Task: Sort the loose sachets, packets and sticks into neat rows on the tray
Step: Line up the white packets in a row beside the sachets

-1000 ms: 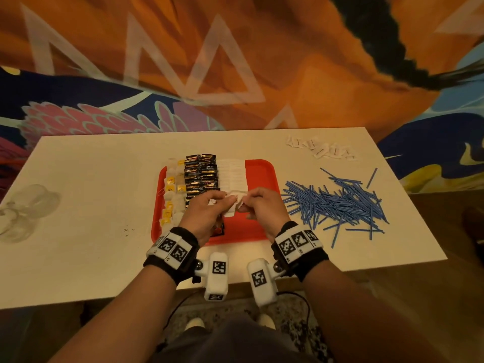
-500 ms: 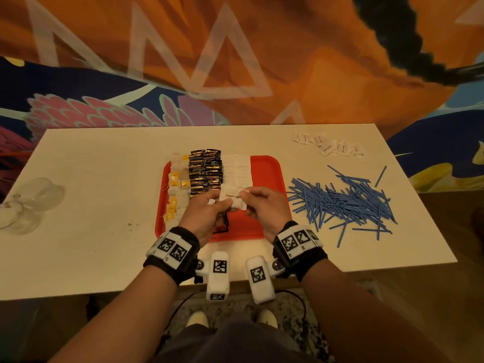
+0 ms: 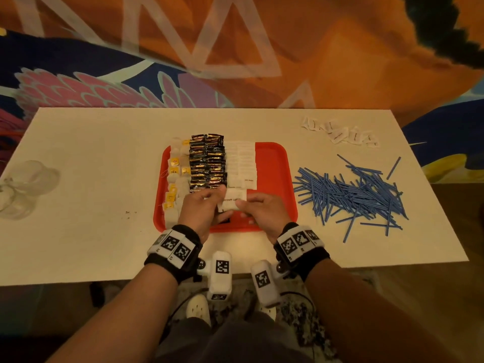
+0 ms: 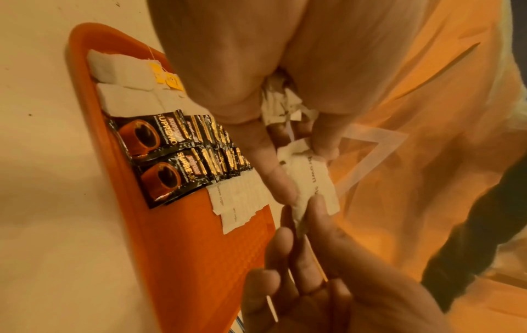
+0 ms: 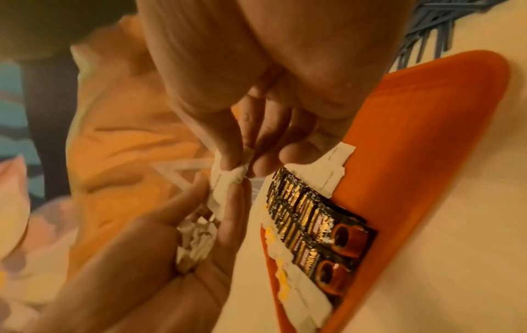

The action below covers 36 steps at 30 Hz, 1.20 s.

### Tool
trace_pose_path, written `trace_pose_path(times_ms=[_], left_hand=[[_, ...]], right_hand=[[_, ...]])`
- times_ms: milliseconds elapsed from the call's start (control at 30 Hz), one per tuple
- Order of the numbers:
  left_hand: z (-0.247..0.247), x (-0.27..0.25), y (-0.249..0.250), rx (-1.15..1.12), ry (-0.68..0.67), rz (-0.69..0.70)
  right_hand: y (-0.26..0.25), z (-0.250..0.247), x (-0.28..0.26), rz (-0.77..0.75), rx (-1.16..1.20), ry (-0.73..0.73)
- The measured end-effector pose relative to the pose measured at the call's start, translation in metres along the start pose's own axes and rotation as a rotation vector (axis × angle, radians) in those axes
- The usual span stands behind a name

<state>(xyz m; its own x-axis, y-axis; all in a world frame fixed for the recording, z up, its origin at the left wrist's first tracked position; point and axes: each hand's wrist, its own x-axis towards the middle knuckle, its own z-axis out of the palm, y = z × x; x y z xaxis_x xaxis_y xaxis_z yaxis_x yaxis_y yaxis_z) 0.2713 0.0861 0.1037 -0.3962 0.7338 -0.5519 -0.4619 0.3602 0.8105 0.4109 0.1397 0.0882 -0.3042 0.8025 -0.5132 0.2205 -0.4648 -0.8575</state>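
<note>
Both hands pinch one crinkled white paper sachet (image 3: pixel 231 201) (printed "brown sugar") above the glossy red tray (image 3: pixel 275 163) at its 6 o'clock edge: left hand (image 3: pixel 200 209) also palming a crumpled bundle, right hand (image 3: pixel 262 212) gripping opposite.

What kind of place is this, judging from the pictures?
Probably a café or a hospitality training room, though I cannot be sure: a red tray of coffee sachets, a heap of blue stirrer sticks, and a painted mural wall.

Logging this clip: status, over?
Left hand and right hand both pinch one brown sugar sachet over red tray. Blue sticks unsorted on table. Nothing obstructing.
</note>
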Motion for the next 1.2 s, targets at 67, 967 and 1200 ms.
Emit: trace_pose_path(times_ms=[67,967,1200], left_hand=[[-0.003,0.005,-0.002,0.016,0.028,-0.02],[-0.083,0.018,-0.025,0.069,0.222,-0.082],[-0.081,0.019,-0.027,0.065,0.206,-0.082]], right_hand=[[0.007,-0.001,0.012,-0.008,-0.084,0.001],[0.051,-0.016,0.153,0.06,-0.732,0.323],[0.058,-0.003,0.157,-0.231,-0.884,0.174]])
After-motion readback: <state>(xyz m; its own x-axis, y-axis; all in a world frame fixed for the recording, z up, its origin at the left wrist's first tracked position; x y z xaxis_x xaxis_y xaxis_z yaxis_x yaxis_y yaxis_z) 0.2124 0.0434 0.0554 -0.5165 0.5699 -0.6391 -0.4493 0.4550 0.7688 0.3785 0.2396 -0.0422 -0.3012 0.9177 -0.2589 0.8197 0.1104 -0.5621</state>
